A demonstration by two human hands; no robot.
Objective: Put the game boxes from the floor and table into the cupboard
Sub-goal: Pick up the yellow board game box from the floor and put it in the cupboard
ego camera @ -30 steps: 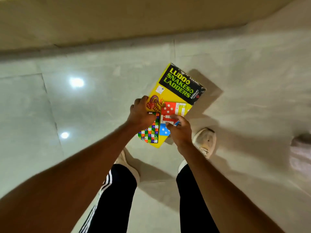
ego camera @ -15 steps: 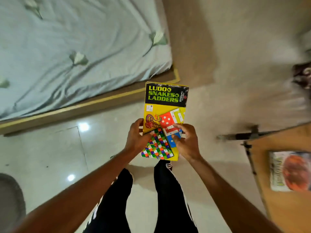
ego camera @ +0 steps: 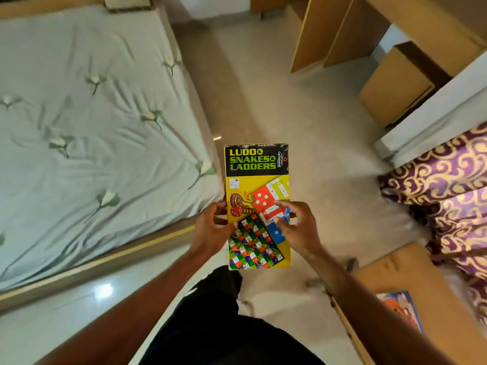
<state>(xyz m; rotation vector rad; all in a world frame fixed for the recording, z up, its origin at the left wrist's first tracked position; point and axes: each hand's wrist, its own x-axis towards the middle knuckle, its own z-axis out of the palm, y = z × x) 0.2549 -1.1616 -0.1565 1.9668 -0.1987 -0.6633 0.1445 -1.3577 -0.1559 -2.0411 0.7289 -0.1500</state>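
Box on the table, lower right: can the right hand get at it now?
Probably not yet. The right hand shares a grip on the Ludo box with the left hand. The table box lies uncovered, so freeing the hand should do.

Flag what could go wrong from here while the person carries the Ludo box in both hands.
1. The left hand and right hand pinch only the near half of the Ludo box, largely by the fingertips. The far end juts out unsupported, so it might slip or tip.
2. A second game box lies on the table right beside the right forearm. It could be knocked or overlooked.
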